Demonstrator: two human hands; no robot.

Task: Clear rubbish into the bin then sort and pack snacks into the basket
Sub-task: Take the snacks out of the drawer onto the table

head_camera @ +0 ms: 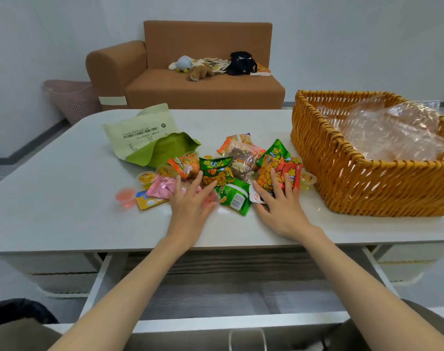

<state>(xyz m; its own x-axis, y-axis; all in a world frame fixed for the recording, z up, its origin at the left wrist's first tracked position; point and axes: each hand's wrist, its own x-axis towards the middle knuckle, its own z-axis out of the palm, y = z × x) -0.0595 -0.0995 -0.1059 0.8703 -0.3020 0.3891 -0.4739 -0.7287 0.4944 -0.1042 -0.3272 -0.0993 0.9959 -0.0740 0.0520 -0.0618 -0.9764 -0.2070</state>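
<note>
A heap of small snack packets [217, 171] lies in the middle of the white table [51, 198], with several jelly cups [125, 197] around it. My left hand [190, 201] lies with straight fingers over a pink packet [161, 187] and a red jelly cup; it is blurred. My right hand [279, 201] rests with spread fingers on an orange-and-red packet [281, 173] and a white sachet [256, 197]. A large torn green bag [144, 138] lies open behind the heap. The wicker basket [347, 178] stands at the right and holds crumpled clear plastic [390, 130].
A pink perforated bin [74, 100] stands on the floor behind the table's far left corner, beside a brown sofa [203, 89] with soft toys and a black bag. A dark object [18, 311] sits at the lower left, by my lap.
</note>
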